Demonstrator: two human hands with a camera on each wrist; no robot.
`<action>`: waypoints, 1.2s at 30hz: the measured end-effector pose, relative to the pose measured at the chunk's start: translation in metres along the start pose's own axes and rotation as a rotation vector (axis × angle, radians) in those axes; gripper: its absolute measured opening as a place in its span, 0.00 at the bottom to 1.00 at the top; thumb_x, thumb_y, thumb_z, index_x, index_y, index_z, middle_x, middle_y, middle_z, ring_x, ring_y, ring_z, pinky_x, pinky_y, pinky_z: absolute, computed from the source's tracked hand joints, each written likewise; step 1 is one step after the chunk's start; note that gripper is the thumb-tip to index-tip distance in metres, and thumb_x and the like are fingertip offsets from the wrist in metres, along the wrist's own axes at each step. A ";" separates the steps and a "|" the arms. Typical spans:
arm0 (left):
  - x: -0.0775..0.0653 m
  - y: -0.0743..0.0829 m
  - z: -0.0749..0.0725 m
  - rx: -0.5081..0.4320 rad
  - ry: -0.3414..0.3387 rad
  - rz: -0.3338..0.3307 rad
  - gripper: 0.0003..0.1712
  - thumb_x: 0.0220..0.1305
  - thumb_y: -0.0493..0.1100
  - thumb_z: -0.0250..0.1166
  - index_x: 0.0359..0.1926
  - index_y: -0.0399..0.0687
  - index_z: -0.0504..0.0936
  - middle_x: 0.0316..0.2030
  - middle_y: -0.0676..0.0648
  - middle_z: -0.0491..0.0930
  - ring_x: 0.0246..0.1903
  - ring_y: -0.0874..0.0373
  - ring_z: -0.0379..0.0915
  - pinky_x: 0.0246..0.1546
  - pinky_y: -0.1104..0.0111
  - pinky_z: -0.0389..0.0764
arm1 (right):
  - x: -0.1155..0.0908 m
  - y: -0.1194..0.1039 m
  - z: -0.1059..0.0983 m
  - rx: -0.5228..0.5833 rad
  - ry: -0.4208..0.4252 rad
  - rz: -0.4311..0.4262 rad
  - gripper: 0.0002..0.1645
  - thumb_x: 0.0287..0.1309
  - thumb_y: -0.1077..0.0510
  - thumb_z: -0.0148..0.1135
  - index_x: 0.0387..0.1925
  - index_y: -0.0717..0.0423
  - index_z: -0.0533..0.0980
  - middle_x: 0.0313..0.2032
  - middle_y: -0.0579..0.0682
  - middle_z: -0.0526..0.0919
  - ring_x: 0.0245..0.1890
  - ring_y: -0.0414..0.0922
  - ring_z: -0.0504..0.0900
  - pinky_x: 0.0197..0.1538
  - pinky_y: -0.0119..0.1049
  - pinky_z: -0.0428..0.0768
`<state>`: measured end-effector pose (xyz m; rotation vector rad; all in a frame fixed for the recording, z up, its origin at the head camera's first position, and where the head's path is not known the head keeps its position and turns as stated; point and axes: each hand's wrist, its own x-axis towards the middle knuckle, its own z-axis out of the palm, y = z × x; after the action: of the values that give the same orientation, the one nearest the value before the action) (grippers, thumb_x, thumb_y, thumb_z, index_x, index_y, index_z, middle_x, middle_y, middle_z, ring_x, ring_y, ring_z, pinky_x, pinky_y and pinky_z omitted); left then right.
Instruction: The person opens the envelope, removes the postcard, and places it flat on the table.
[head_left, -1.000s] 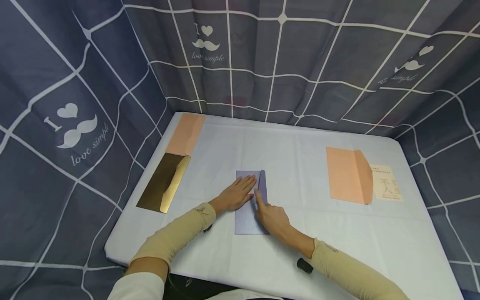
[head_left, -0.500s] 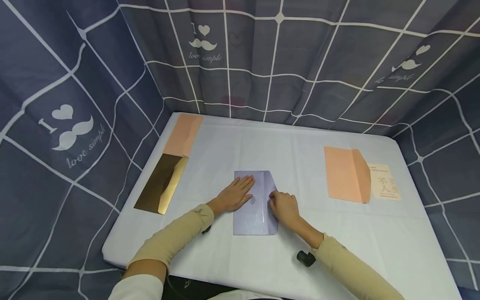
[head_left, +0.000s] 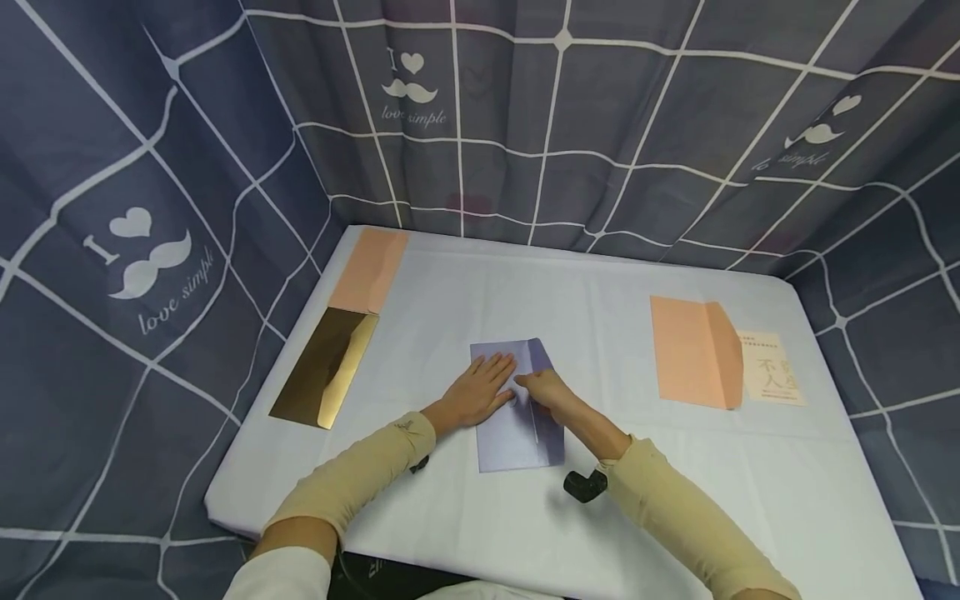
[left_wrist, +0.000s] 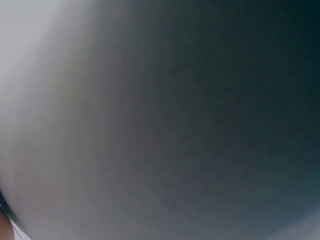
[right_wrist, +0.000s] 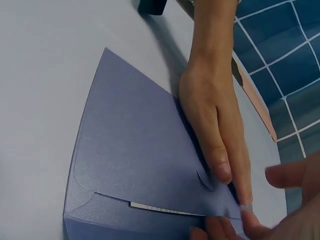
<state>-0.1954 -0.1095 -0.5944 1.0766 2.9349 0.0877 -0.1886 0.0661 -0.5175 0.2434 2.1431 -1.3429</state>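
Note:
A lavender envelope (head_left: 506, 446) lies on the white table in the head view, its flap folded out to the right. My left hand (head_left: 474, 395) rests flat on its body, fingers extended. Over the opening is my right hand (head_left: 549, 392), its fingertips pointing left. In the right wrist view, my right fingertips touch the envelope (right_wrist: 130, 140) at the opening, with the thumb raised apart from them. A thin whitish edge (right_wrist: 160, 207) shows inside that opening. Beside the fingertips is the left hand (right_wrist: 212, 120). The left wrist view is only a grey blur.
At the table's left lie a gold envelope (head_left: 311, 375) and a peach envelope (head_left: 369, 271). Another peach envelope (head_left: 682, 350) lies at right, beside a cream printed card (head_left: 772, 367). A dark wrist camera (head_left: 585, 486) hangs under the right forearm. Checked curtains (head_left: 510, 100) surround the table.
The envelope's flap went from partly raised to laid out at the right. My right hand moved to the flap's edge, then back left to the opening. The envelope turned slightly; the left hand stayed on it.

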 end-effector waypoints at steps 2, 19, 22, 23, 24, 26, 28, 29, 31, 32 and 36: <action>0.002 0.000 -0.001 0.015 -0.003 0.005 0.35 0.76 0.57 0.39 0.74 0.42 0.50 0.73 0.45 0.47 0.71 0.51 0.40 0.69 0.56 0.40 | 0.002 0.000 -0.002 0.038 0.001 0.019 0.29 0.66 0.53 0.53 0.57 0.74 0.66 0.58 0.65 0.68 0.55 0.58 0.69 0.55 0.53 0.71; 0.009 0.011 0.003 -0.099 0.014 0.019 0.36 0.75 0.57 0.41 0.75 0.43 0.47 0.73 0.45 0.45 0.72 0.51 0.37 0.69 0.57 0.38 | -0.003 0.053 -0.035 -0.024 0.120 -0.129 0.14 0.64 0.61 0.56 0.45 0.70 0.72 0.36 0.56 0.77 0.34 0.46 0.74 0.36 0.36 0.72; 0.009 0.014 0.001 -0.091 -0.022 0.022 0.36 0.75 0.57 0.40 0.74 0.43 0.47 0.73 0.45 0.45 0.72 0.51 0.36 0.69 0.57 0.38 | -0.014 0.073 -0.053 -0.121 0.196 -0.147 0.21 0.65 0.60 0.55 0.53 0.72 0.69 0.39 0.61 0.79 0.34 0.48 0.77 0.35 0.37 0.74; 0.009 0.014 0.000 -0.091 -0.029 0.026 0.36 0.75 0.58 0.40 0.74 0.43 0.47 0.73 0.45 0.45 0.72 0.51 0.36 0.69 0.56 0.38 | -0.018 0.079 -0.060 -0.147 0.220 -0.142 0.23 0.65 0.59 0.55 0.55 0.72 0.68 0.40 0.62 0.79 0.34 0.49 0.77 0.35 0.37 0.75; 0.009 0.015 -0.002 -0.094 -0.035 0.030 0.37 0.75 0.58 0.40 0.74 0.43 0.48 0.73 0.45 0.46 0.72 0.51 0.37 0.69 0.56 0.38 | -0.022 0.087 -0.066 -0.181 0.240 -0.142 0.24 0.66 0.58 0.55 0.57 0.71 0.67 0.40 0.64 0.79 0.34 0.49 0.78 0.34 0.38 0.76; 0.007 0.014 -0.008 -0.092 -0.048 0.045 0.37 0.74 0.59 0.41 0.74 0.43 0.48 0.73 0.45 0.46 0.72 0.50 0.37 0.69 0.55 0.38 | -0.031 0.100 -0.080 -0.232 0.271 -0.140 0.26 0.67 0.58 0.55 0.60 0.71 0.65 0.41 0.67 0.79 0.33 0.50 0.79 0.31 0.38 0.77; 0.004 0.010 -0.015 -0.093 -0.041 0.065 0.38 0.73 0.60 0.43 0.74 0.43 0.50 0.73 0.45 0.48 0.72 0.49 0.39 0.69 0.53 0.39 | -0.037 0.112 -0.093 -0.266 0.298 -0.139 0.28 0.68 0.57 0.54 0.62 0.71 0.63 0.41 0.68 0.79 0.32 0.50 0.79 0.30 0.37 0.77; 0.002 0.008 -0.018 -0.086 -0.034 0.075 0.39 0.72 0.61 0.44 0.74 0.43 0.52 0.73 0.45 0.49 0.71 0.49 0.40 0.69 0.53 0.40 | -0.040 0.117 -0.101 -0.276 0.307 -0.138 0.28 0.68 0.57 0.53 0.62 0.71 0.63 0.39 0.67 0.79 0.31 0.49 0.79 0.29 0.36 0.76; -0.002 0.001 -0.025 -0.068 -0.024 0.089 0.41 0.70 0.63 0.47 0.74 0.44 0.53 0.72 0.45 0.51 0.71 0.49 0.42 0.69 0.53 0.41 | -0.045 0.126 -0.117 -0.313 0.329 -0.135 0.29 0.68 0.57 0.53 0.63 0.72 0.62 0.38 0.66 0.78 0.29 0.48 0.77 0.28 0.36 0.75; -0.003 -0.002 -0.027 -0.056 -0.023 0.091 0.43 0.68 0.65 0.48 0.74 0.45 0.54 0.72 0.45 0.52 0.71 0.49 0.42 0.69 0.53 0.41 | -0.048 0.130 -0.126 -0.327 0.338 -0.133 0.30 0.69 0.57 0.52 0.63 0.73 0.61 0.36 0.65 0.78 0.28 0.48 0.76 0.27 0.36 0.74; -0.009 -0.010 -0.030 -0.057 -0.091 0.089 0.49 0.62 0.70 0.51 0.74 0.47 0.52 0.73 0.46 0.50 0.71 0.48 0.40 0.68 0.51 0.41 | -0.063 0.150 -0.164 -0.387 0.369 -0.087 0.31 0.68 0.57 0.53 0.62 0.77 0.60 0.35 0.64 0.75 0.27 0.47 0.73 0.27 0.36 0.73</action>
<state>-0.1958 -0.1247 -0.5649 1.1708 2.7868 0.1199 -0.1338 0.2896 -0.5440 0.2580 2.6975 -0.9519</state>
